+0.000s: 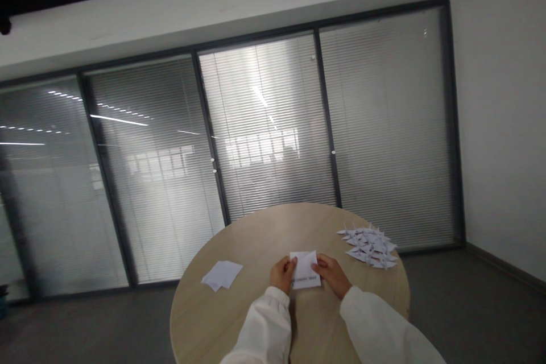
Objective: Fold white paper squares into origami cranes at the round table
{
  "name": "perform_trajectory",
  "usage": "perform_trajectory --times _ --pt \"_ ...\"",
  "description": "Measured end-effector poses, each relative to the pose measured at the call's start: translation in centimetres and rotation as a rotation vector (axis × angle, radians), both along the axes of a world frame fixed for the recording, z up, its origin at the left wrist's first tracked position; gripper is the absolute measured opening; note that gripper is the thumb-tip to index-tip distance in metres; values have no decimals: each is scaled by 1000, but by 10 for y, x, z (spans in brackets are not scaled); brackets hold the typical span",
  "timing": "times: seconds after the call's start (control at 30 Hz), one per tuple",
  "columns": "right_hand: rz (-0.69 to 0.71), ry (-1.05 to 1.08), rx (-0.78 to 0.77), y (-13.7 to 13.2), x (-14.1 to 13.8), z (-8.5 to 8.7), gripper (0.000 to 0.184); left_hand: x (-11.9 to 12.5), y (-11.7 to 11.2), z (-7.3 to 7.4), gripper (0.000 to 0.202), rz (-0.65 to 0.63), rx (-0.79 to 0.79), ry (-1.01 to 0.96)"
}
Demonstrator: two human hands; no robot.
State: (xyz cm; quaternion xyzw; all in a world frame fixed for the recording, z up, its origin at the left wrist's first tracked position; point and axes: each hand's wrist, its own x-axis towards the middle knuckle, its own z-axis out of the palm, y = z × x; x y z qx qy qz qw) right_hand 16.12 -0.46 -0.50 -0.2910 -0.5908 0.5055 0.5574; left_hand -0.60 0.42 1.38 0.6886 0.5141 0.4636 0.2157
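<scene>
A square sheet of white paper (305, 267) with a line of dark print along its near edge is held up over the round table. My left hand (281, 274) pinches its left edge, thumb on top. At the right edge, my right hand (333, 274) grips it the same way. The fingers behind the sheet are hidden. To the left lie a few loose white paper squares (228, 273), overlapping one another. Over on the right is a cluster of several folded white paper cranes (370, 247) with pointed tips.
The round wooden table (205, 330) has a curved edge on all visible sides. Behind it stands a glass partition (273, 182) with blinds and dark frames. A pale wall (503, 125) is at the right, above grey floor (478, 307).
</scene>
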Motion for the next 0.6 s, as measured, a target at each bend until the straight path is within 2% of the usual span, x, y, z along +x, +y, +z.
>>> perform_trajectory --times 0.1,0.27,0.43,0.6 --pt "-10 -10 11 1 1 -3 46 -1 3 -2 46 -6 -2 -94" --pt "-5 -9 -22 2 1 -3 49 -3 9 -5 49 -38 -45 -269" --pt "-121 32 5 1 3 2 50 -3 12 -10 50 -109 -186 -330" --pt "-132 48 36 2 5 0 50 2 9 -12 59 -177 -310 -437"
